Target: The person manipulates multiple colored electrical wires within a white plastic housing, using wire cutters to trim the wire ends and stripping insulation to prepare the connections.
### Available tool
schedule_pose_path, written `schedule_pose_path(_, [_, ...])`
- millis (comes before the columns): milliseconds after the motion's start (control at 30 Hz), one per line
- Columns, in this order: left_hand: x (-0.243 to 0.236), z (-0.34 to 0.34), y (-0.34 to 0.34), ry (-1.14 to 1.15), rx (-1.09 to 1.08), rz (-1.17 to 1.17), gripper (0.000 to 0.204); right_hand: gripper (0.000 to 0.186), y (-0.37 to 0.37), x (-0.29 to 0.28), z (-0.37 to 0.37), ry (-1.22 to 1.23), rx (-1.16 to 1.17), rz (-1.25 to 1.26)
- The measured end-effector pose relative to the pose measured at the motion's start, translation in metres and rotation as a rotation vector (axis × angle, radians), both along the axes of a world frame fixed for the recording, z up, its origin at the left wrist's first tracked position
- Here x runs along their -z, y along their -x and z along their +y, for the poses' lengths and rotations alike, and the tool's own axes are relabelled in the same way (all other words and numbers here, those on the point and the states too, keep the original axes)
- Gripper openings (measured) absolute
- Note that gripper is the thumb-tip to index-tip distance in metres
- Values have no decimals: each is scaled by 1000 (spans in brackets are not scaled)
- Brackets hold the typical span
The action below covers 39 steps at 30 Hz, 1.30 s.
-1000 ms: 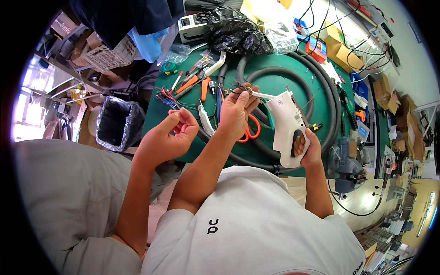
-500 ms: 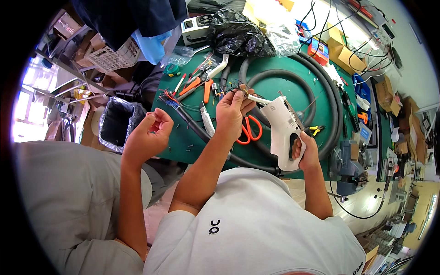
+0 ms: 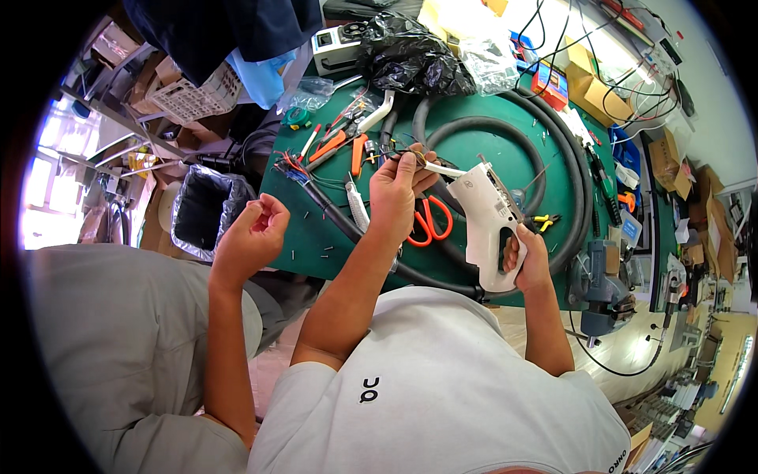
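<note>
My right hand (image 3: 533,257) grips a white gun-shaped plastic housing (image 3: 491,217), its fingers passing through the loop of the handle. A pale cable (image 3: 446,169) runs from the housing's upper left toward my left hand (image 3: 401,188). There my left thumb and fingers pinch thin dark wires (image 3: 417,156); their tips are too small to make out. Orange-handled scissors (image 3: 430,223) lie open beside my left wrist. A thick black cable (image 3: 335,215) with a fan of stripped coloured wires (image 3: 294,169) passes beneath my left forearm.
A co-worker's loosely curled hand (image 3: 254,237) hovers at the table's left edge. The green table (image 3: 316,257) bears coiled black hose-like cable (image 3: 580,189), orange-handled tools (image 3: 358,156), yellow pliers (image 3: 545,223) and a black plastic bag (image 3: 414,59). A lined bin (image 3: 207,209) stands left, a vise (image 3: 604,284) right.
The co-worker's hand has shifted slightly left and down. My left hand has moved very slightly left; my right hand and the housing stay about where they were.
</note>
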<state>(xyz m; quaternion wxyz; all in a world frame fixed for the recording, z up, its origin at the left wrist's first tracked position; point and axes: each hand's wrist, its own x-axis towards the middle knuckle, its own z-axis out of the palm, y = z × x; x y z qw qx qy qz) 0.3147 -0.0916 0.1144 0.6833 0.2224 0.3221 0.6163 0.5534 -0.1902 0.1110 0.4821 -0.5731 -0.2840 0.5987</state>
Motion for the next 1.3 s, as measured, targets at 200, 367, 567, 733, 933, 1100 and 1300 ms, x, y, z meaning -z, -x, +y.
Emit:
schedule_pose_path(200, [-2,0,0,-6,-1,5,28,37,-1,-1,0,-9,-19,38])
schedule_pose_path(367, [-3,-1,0,-27,-1,-14,29,37,-3,0,-1,-18,-27,23])
schedule_pose_path(567, [-3,0,1,-55,0,-20,27,39,1,-4,1,-37,-21,-42])
schedule_pose_path(733, [-1,2,3,-93,-13,-21,26,39,0,-5,2,-42,-47,-57])
schedule_pose_path(933, [0,2,3,-147,-39,-45,24,33,-1,-3,3,-44,-40,-50])
schedule_pose_path(1100, [-1,3,5,-103,-52,-29,23,31,1,-5,3,-41,-29,-30])
schedule_pose_path(1300, [9,5,14,18,66,44,28,33,-4,2,-1,-69,31,-45])
